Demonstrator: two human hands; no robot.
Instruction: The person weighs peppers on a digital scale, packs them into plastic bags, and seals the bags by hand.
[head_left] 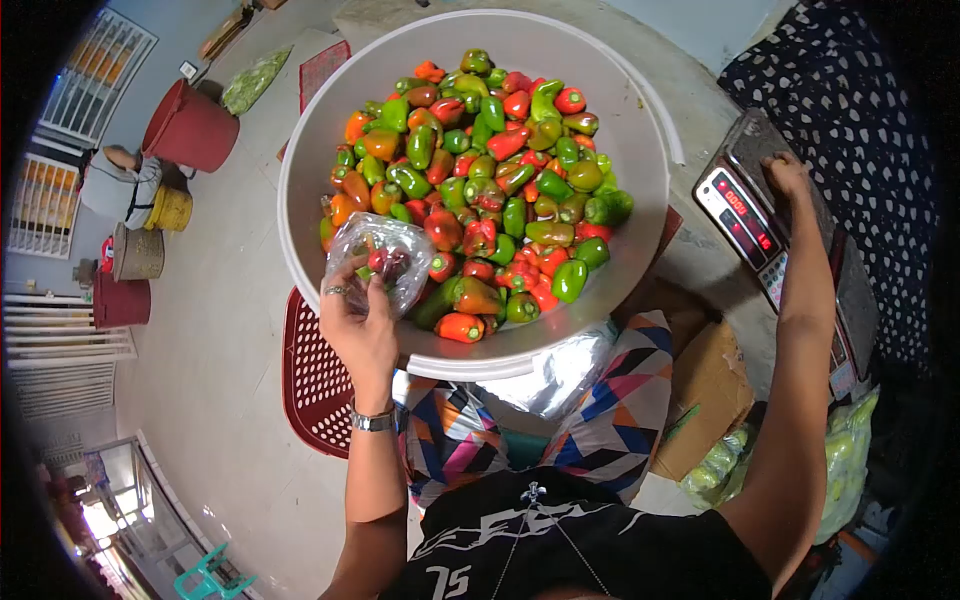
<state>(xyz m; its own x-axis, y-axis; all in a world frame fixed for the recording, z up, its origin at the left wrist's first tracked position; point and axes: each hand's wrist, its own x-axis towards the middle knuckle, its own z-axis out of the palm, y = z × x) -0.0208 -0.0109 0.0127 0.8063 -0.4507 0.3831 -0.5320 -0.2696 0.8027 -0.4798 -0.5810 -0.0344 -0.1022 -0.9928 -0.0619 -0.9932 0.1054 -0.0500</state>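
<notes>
A large pale round tub (640,120) holds many red, green and orange peppers (490,170). Inside its near left edge, my left hand (358,320) grips a clear plastic bag (400,262) with its opening spread; something dark red shows through the plastic. My right hand (788,175) reaches out to the right, with its fingers at the grey top of a digital scale (735,205). The scale's red digits are lit. How the right fingers are bent, and whether they hold anything, is too small to tell.
A red perforated basket (312,385) stands left of my legs. On the right are a cardboard box (710,400), bagged green produce (850,450) and a spotted black cloth (830,90). At far left stand a red bucket (190,127) and another person (115,185).
</notes>
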